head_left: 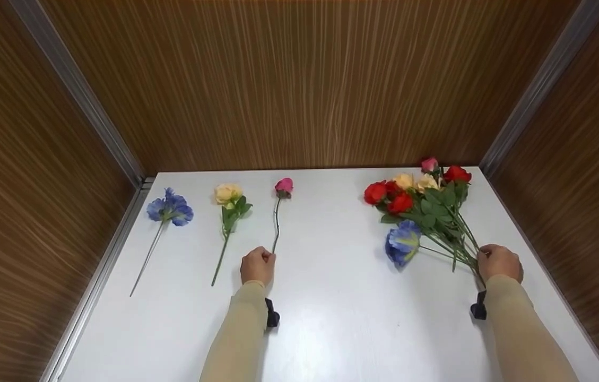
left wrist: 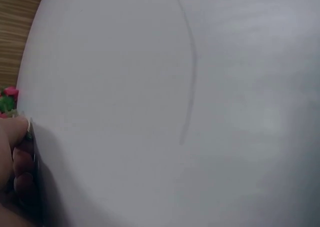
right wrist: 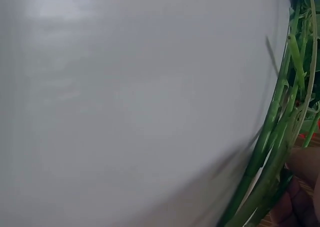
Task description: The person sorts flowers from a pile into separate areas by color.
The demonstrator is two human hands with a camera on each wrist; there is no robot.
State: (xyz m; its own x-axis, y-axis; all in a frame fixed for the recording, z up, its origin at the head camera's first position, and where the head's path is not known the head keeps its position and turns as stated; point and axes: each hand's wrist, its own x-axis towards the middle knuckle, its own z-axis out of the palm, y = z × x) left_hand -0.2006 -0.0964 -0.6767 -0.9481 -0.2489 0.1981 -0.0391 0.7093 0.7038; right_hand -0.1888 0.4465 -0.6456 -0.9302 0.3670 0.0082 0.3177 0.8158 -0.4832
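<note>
On the white table (head_left: 331,297) my left hand (head_left: 258,265) pinches the lower end of a pink rosebud's stem (head_left: 276,223); its bud (head_left: 284,187) points to the far wall. To its left lie a yellow rose (head_left: 228,195) and a blue flower (head_left: 171,208), each single and apart. My right hand (head_left: 499,262) grips the gathered stems (right wrist: 275,137) of a bunch (head_left: 421,204) of red, yellow, pink and blue flowers lying at the right. The left wrist view shows fingers (left wrist: 17,157) at the edge and a faint stem line.
Wood-grain walls close in the table at the back and on both sides, with metal strips (head_left: 92,116) in the corners. The table's right edge (head_left: 538,254) runs close by my right hand. Bare white surface lies between the two hands.
</note>
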